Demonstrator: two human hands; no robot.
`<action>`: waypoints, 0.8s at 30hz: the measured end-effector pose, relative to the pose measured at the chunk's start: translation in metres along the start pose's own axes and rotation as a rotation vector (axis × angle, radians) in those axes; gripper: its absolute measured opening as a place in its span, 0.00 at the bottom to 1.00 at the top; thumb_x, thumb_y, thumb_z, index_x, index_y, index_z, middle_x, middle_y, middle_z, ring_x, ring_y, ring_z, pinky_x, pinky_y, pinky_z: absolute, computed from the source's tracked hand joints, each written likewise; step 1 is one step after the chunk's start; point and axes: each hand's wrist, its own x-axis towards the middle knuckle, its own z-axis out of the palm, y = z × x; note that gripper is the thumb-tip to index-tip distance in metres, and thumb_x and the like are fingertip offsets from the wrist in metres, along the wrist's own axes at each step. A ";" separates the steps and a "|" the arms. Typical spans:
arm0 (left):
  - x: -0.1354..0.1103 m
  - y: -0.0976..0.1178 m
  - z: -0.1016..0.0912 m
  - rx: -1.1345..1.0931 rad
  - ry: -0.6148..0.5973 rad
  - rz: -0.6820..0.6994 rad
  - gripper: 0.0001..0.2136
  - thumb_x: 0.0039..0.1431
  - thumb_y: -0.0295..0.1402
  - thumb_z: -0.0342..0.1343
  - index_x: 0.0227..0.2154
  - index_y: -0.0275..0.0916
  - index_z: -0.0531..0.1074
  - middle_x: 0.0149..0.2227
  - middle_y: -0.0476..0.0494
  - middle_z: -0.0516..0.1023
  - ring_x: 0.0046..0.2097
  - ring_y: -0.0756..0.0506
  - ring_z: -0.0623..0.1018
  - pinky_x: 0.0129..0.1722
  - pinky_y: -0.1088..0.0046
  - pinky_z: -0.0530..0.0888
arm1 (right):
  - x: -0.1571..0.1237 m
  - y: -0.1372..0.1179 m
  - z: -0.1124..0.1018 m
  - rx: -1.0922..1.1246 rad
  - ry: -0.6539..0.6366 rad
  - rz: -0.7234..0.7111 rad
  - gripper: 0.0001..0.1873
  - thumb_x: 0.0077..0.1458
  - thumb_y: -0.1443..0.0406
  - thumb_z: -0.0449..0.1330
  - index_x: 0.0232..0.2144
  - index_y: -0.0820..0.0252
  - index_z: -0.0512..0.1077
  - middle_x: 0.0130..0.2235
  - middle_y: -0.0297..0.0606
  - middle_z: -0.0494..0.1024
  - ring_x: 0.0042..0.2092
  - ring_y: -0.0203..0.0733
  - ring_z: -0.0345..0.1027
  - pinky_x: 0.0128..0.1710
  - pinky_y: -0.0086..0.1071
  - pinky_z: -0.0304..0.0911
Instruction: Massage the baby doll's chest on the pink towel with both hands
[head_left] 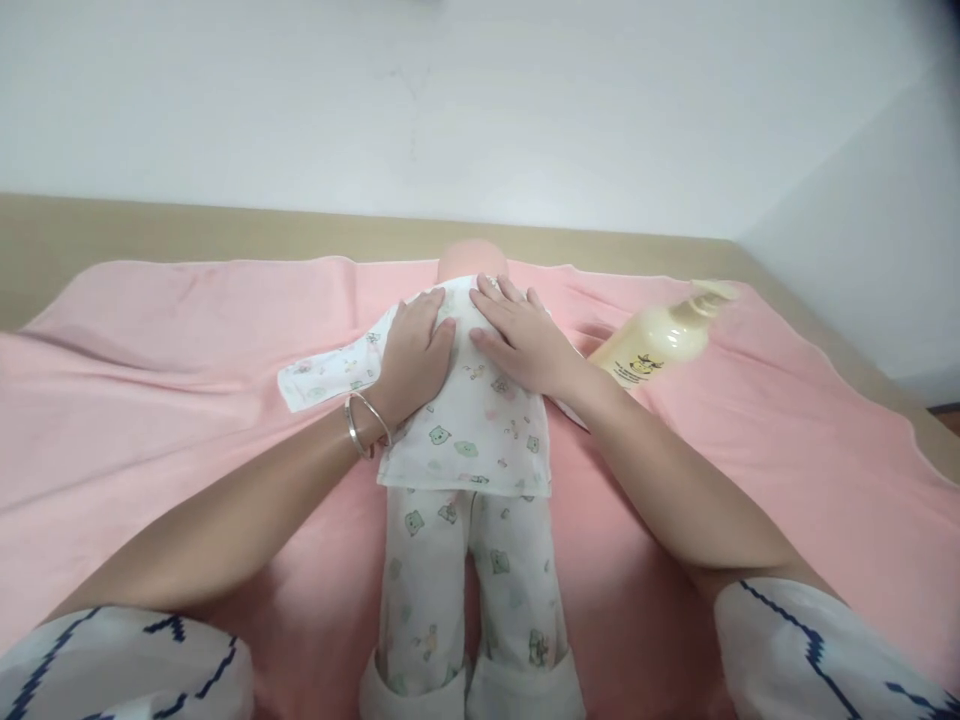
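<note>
Left hand (415, 352): flat on doll's (469, 440) upper back, bracelet (365, 424) at wrist.
Right hand (521, 340): flat beside it.
Bottle (664, 338): lying at 2 o'clock from the doll.
Blanket (150, 380): pink, beneath.

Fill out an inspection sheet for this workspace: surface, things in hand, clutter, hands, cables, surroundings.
Surface: pink blanket, slightly rumpled, spread over a tan base.
Things in hand: doll in a printed top and trousers, lying lengthwise with its head away from the person; face not visible.
Clutter: cream pump bottle lying on the blanket to the doll's right, its pump end blurred.
Hands: left hand and right hand rest flat and open, side by side, on the doll's upper torso; bangle on the left wrist.
Cables: nothing seen.
Surroundings: plain white wall behind; patterned sleeves at the bottom corners.
</note>
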 end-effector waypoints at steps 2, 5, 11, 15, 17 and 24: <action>0.001 0.000 0.000 0.018 -0.003 -0.005 0.25 0.71 0.39 0.41 0.63 0.36 0.70 0.68 0.36 0.73 0.71 0.38 0.70 0.79 0.48 0.54 | -0.008 -0.011 0.004 -0.042 0.034 0.065 0.35 0.74 0.59 0.42 0.76 0.71 0.53 0.78 0.52 0.48 0.79 0.59 0.39 0.77 0.63 0.39; 0.002 -0.003 0.002 0.034 -0.002 0.002 0.24 0.70 0.38 0.40 0.61 0.38 0.73 0.67 0.39 0.74 0.70 0.40 0.71 0.78 0.51 0.57 | -0.028 -0.039 0.013 -0.136 0.092 0.043 0.35 0.74 0.59 0.44 0.74 0.78 0.54 0.76 0.62 0.51 0.78 0.67 0.43 0.76 0.62 0.44; 0.001 -0.004 0.002 0.013 0.028 0.033 0.23 0.69 0.33 0.38 0.56 0.40 0.75 0.64 0.40 0.77 0.67 0.41 0.74 0.76 0.53 0.61 | -0.041 -0.057 0.019 -0.124 0.080 -0.135 0.37 0.70 0.61 0.47 0.73 0.80 0.56 0.76 0.56 0.52 0.79 0.58 0.41 0.79 0.56 0.37; 0.000 -0.001 0.000 0.026 0.015 0.030 0.21 0.68 0.33 0.39 0.53 0.40 0.76 0.60 0.40 0.80 0.62 0.40 0.77 0.74 0.51 0.63 | -0.024 -0.035 0.017 -0.023 0.070 -0.088 0.36 0.72 0.58 0.46 0.75 0.69 0.57 0.78 0.44 0.49 0.80 0.53 0.36 0.79 0.58 0.37; 0.000 -0.002 0.001 0.035 0.013 0.019 0.23 0.68 0.36 0.40 0.56 0.38 0.75 0.63 0.38 0.78 0.65 0.39 0.75 0.76 0.51 0.61 | -0.017 -0.026 0.017 0.000 0.082 -0.039 0.36 0.72 0.57 0.46 0.75 0.67 0.57 0.78 0.45 0.47 0.80 0.54 0.35 0.78 0.60 0.37; 0.001 -0.006 0.003 0.025 0.013 0.011 0.25 0.69 0.38 0.40 0.60 0.35 0.74 0.66 0.37 0.76 0.69 0.39 0.72 0.78 0.51 0.57 | -0.014 -0.023 0.016 0.005 0.071 0.109 0.40 0.71 0.53 0.47 0.76 0.72 0.51 0.78 0.56 0.46 0.79 0.62 0.38 0.77 0.64 0.41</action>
